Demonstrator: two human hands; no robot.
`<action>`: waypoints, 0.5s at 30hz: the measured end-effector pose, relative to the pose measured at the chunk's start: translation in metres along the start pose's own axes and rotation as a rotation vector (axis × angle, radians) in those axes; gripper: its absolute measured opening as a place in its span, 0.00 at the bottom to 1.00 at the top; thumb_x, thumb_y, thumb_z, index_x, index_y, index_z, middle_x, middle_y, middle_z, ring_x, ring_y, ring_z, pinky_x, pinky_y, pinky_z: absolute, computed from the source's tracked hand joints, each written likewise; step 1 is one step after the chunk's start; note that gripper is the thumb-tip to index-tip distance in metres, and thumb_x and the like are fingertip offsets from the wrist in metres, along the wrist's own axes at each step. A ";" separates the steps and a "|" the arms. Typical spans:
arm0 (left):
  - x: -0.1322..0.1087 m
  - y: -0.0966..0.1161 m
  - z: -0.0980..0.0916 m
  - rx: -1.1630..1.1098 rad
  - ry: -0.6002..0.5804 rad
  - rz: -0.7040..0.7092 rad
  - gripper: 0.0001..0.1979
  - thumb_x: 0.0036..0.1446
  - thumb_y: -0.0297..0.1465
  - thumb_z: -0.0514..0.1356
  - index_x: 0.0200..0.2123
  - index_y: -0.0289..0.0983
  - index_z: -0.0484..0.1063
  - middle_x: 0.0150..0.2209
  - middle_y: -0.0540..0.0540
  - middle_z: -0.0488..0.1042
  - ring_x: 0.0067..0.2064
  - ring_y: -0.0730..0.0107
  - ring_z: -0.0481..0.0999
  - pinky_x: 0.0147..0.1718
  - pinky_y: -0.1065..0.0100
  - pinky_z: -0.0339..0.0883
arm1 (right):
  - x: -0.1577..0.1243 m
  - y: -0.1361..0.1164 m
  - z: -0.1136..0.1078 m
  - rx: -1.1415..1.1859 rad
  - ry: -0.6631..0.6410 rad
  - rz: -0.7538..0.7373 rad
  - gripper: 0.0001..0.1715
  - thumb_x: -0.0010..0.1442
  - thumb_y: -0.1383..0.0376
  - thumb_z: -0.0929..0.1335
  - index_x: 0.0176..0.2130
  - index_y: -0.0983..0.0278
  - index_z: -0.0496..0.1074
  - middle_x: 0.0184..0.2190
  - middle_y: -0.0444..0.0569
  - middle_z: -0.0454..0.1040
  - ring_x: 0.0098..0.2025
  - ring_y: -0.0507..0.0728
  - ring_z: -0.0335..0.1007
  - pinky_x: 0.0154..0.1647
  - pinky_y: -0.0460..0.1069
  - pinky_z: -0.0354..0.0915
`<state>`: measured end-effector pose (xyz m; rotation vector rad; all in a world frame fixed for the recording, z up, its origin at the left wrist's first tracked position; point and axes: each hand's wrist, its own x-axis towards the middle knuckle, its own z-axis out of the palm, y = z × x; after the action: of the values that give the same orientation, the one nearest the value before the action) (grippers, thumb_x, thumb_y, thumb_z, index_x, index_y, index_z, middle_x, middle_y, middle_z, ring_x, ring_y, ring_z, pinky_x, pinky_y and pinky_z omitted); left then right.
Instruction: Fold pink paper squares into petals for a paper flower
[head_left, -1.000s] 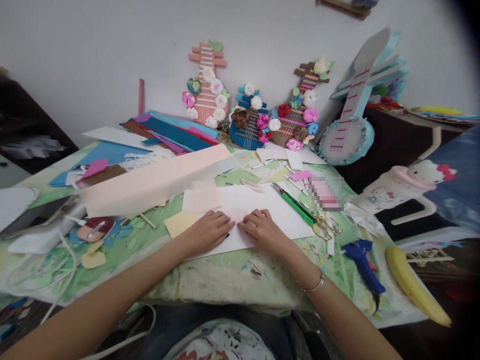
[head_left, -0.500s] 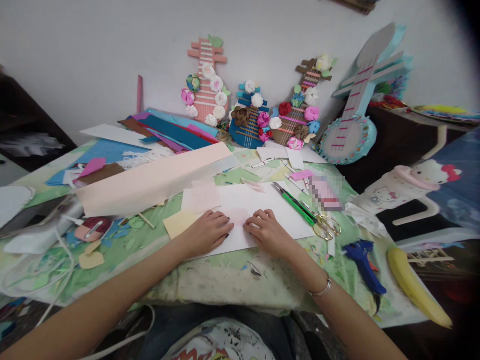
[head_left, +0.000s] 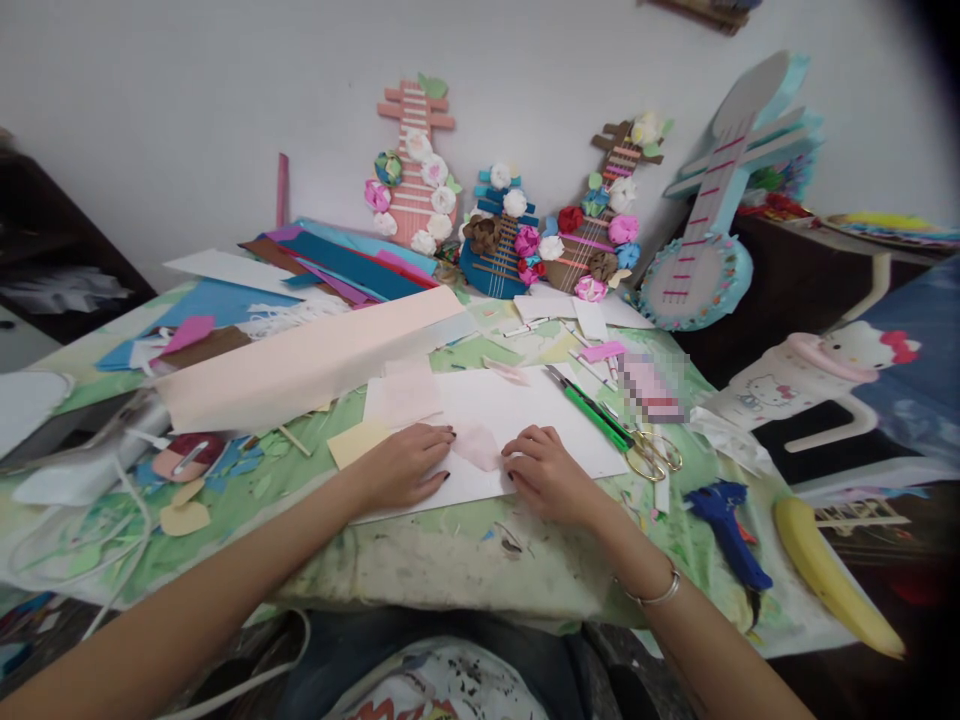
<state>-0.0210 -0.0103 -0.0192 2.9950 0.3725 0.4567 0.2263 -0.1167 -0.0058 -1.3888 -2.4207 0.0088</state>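
Observation:
A small, thin, pale pink piece of paper (head_left: 478, 447) with a rounded outline lies on a white board (head_left: 480, 395), between my hands. My left hand (head_left: 411, 467) rests flat on the board just left of this piece, fingers spread. At the piece's right edge, my right hand (head_left: 546, 472) has its fingers curled, the tips on the paper. More pale pink paper (head_left: 411, 392) sits on the upper left of the board, above a cream sheet (head_left: 358, 443). A green-handled cutting tool (head_left: 600, 415) and gold-handled scissors (head_left: 654, 453) lie at the board's right.
A blue glue gun (head_left: 726, 535) and a banana (head_left: 829, 575) lie on the right. Flower-trimmed paper instruments (head_left: 427, 190) lean on the wall. A long folded peach sheet (head_left: 315, 355) crosses the left side. Beyond the table's right stands a white tumbler (head_left: 784, 380).
My left hand has shifted slightly left, off the pale pink piece. My right hand has moved a little to the right, and more of the piece shows between them.

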 end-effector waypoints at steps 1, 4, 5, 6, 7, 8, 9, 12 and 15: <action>0.001 -0.002 -0.002 -0.012 -0.012 0.012 0.12 0.58 0.31 0.55 0.44 0.33 0.70 0.51 0.38 0.72 0.55 0.60 0.68 0.56 0.58 0.61 | 0.001 0.003 0.002 0.036 0.023 0.014 0.07 0.57 0.73 0.65 0.36 0.65 0.73 0.40 0.51 0.74 0.43 0.57 0.62 0.44 0.54 0.57; 0.006 -0.010 -0.010 -0.047 -0.052 0.054 0.17 0.57 0.30 0.55 0.50 0.33 0.67 0.54 0.37 0.70 0.59 0.59 0.64 0.60 0.54 0.56 | 0.009 0.017 0.009 0.079 0.103 0.091 0.16 0.59 0.76 0.61 0.44 0.65 0.72 0.41 0.54 0.74 0.43 0.57 0.65 0.45 0.54 0.60; 0.009 -0.013 -0.012 -0.051 -0.063 0.072 0.18 0.57 0.30 0.56 0.51 0.34 0.67 0.55 0.38 0.69 0.61 0.59 0.62 0.60 0.52 0.54 | 0.014 0.023 0.012 0.078 0.117 0.114 0.20 0.59 0.77 0.60 0.46 0.66 0.71 0.42 0.54 0.73 0.45 0.57 0.66 0.45 0.53 0.61; 0.012 -0.017 -0.015 -0.045 -0.068 0.090 0.19 0.56 0.29 0.56 0.51 0.35 0.67 0.56 0.38 0.68 0.63 0.57 0.59 0.61 0.51 0.53 | 0.018 0.029 0.014 0.077 0.120 0.124 0.23 0.58 0.79 0.59 0.48 0.65 0.70 0.44 0.54 0.72 0.46 0.56 0.66 0.46 0.52 0.62; 0.016 -0.021 -0.017 -0.027 -0.068 0.105 0.19 0.55 0.29 0.57 0.51 0.35 0.68 0.57 0.39 0.67 0.64 0.56 0.56 0.61 0.50 0.52 | 0.024 0.035 0.017 0.076 0.115 0.124 0.26 0.58 0.80 0.58 0.50 0.64 0.70 0.45 0.54 0.72 0.47 0.56 0.66 0.46 0.52 0.63; 0.019 -0.025 -0.018 0.001 -0.066 0.114 0.19 0.55 0.29 0.57 0.51 0.36 0.68 0.58 0.39 0.66 0.65 0.55 0.53 0.61 0.48 0.50 | 0.029 0.040 0.019 0.074 0.105 0.117 0.28 0.57 0.81 0.58 0.52 0.63 0.69 0.46 0.53 0.71 0.47 0.55 0.67 0.46 0.51 0.63; 0.023 -0.029 -0.019 0.035 -0.059 0.110 0.18 0.55 0.29 0.57 0.51 0.37 0.69 0.59 0.39 0.64 0.66 0.54 0.52 0.61 0.47 0.49 | 0.034 0.043 0.021 0.069 0.096 0.109 0.29 0.57 0.81 0.58 0.53 0.62 0.68 0.47 0.53 0.71 0.48 0.55 0.67 0.47 0.51 0.63; 0.032 -0.043 -0.017 0.120 -0.033 0.041 0.17 0.57 0.33 0.57 0.50 0.38 0.69 0.61 0.38 0.61 0.65 0.54 0.53 0.61 0.48 0.47 | 0.046 0.049 0.026 0.047 0.074 0.087 0.24 0.57 0.80 0.61 0.48 0.63 0.73 0.43 0.52 0.73 0.45 0.54 0.68 0.45 0.50 0.64; 0.040 -0.054 -0.006 0.143 0.006 -0.029 0.18 0.59 0.36 0.56 0.52 0.38 0.68 0.61 0.37 0.60 0.65 0.52 0.53 0.60 0.46 0.47 | 0.050 0.048 0.028 0.010 0.067 0.077 0.15 0.58 0.76 0.64 0.41 0.64 0.76 0.38 0.51 0.73 0.41 0.54 0.67 0.42 0.49 0.62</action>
<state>0.0019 0.0518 -0.0090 3.1219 0.4673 0.4551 0.2354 -0.0450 -0.0256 -1.4540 -2.3082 -0.0070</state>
